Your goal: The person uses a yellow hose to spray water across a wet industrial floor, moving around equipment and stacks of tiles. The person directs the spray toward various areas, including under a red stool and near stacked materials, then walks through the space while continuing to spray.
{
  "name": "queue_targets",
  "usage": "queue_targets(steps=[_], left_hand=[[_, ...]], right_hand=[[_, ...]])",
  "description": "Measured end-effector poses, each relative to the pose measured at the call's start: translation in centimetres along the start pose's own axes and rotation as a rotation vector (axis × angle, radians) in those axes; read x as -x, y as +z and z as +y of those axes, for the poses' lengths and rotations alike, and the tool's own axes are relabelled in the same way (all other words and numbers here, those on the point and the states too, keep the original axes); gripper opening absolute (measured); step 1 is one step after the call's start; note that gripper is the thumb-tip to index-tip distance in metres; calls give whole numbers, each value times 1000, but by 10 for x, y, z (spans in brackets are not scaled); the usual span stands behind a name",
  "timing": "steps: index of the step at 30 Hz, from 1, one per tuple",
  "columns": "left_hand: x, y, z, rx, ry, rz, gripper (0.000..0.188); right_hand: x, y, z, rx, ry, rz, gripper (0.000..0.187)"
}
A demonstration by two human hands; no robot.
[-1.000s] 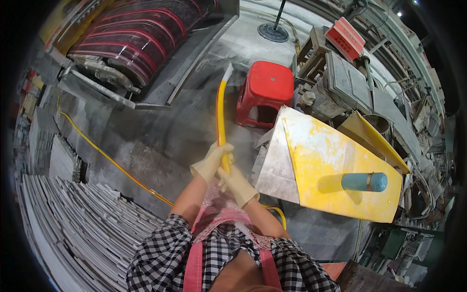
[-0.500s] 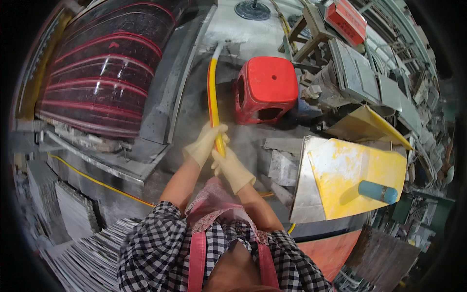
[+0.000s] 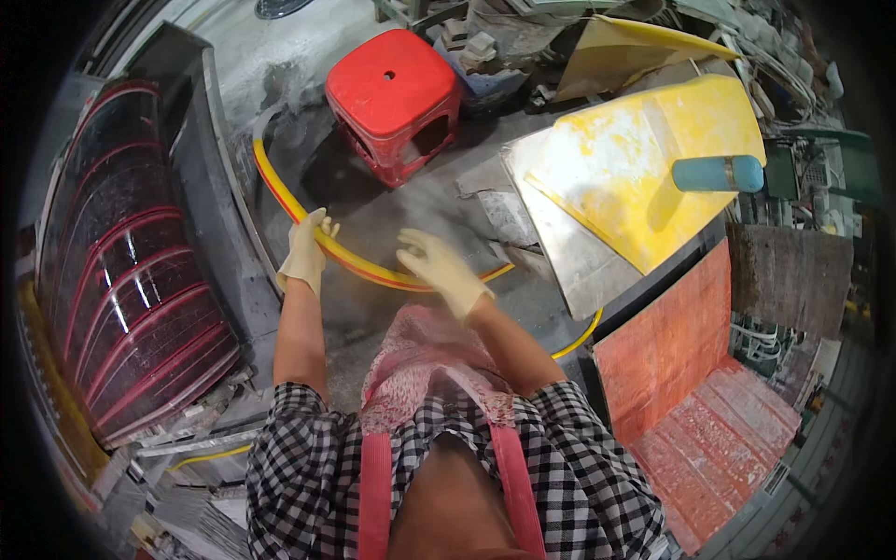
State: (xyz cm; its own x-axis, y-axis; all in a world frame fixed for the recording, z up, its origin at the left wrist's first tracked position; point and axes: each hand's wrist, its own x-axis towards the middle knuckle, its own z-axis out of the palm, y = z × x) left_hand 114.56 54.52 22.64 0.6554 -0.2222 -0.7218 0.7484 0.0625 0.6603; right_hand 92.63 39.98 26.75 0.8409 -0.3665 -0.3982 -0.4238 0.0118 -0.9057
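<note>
A yellow hose (image 3: 362, 264) with red stripes curves across in front of me, its whitish end piece (image 3: 266, 119) pointing away at the far left. My left hand (image 3: 305, 250), in a cream rubber glove, is closed around it. From there the hose sags rightward and passes by my right hand (image 3: 441, 266), gloved alike. That hand's fingers are stretched out and apart above the hose; whether the palm touches it I cannot tell. A red plastic stool (image 3: 394, 84) stands beyond my hands.
A machine with a clear, red-striped curved cover (image 3: 140, 252) flanks me on the left. At right lie a yellow-smeared sheet (image 3: 705, 121) bearing a blue-green cylinder (image 3: 717, 175), and a reddish board (image 3: 667, 341). Clutter and a tilted yellow panel (image 3: 644, 47) fill the far right.
My view has turned to the right. My hands have moved apart: the left still grips the hose, while the right has let go and opened. The hose now bows sideways between them.
</note>
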Motion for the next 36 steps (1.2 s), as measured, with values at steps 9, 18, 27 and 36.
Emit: queue_targets(steps=[9, 18, 27, 36], left_hand=[[-5, 13, 15, -145, 92, -91, 22], [9, 37, 31, -242, 193, -143, 17], [-63, 45, 84, -326, 16, -39, 12], [-158, 29, 88, -216, -172, -18, 21]], right_hand=[[94, -81, 101, 130, 145, 263, 43], [130, -117, 124, -191, 472, 328, 30], [37, -74, 89, -343, 486, 140, 33], [-127, -11, 1, -198, 252, -237, 58]])
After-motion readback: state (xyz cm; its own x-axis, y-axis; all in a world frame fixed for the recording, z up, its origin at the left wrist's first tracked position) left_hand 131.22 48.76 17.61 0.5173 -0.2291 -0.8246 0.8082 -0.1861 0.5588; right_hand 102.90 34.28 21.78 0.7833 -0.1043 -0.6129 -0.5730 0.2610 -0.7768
